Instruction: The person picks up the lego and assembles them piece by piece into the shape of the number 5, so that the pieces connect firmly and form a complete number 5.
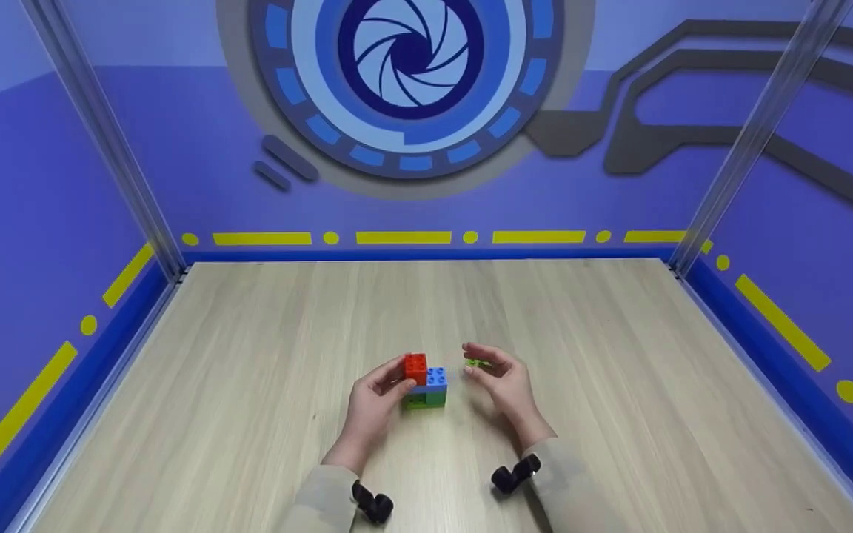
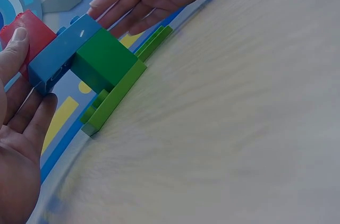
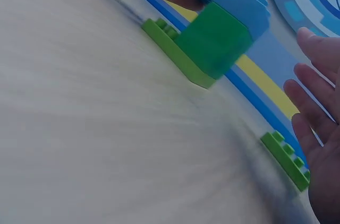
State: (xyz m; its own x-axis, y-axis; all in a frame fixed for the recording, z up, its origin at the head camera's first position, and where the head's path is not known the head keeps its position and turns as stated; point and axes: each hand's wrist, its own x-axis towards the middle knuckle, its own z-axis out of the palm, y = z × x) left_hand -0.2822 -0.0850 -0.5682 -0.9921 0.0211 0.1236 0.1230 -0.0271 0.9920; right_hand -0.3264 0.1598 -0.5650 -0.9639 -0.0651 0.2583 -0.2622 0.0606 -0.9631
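A small stack of toy building bricks stands on the table: a light green base plate [image 2: 121,94], a dark green brick [image 2: 105,59], a blue brick [image 1: 436,377] and a red brick [image 1: 417,364] on top. My left hand [image 1: 376,403] grips its upper left part, thumb against the red brick and fingers behind and below the blue one. To the right, my right hand [image 1: 508,383] hovers apart from the stack, its fingers spread and loosely bent, holding nothing. Beside it lies a separate light green studded plate [image 3: 286,161], partly hidden behind the fingers in the head view.
The light wooden table [image 1: 263,333] reaches back to a blue-purple panel wall [image 1: 167,163] with yellow dashes. Side panels and metal posts [image 1: 752,133] stand at both edges. Black wrist cameras [image 1: 517,474] sit on the sleeves.
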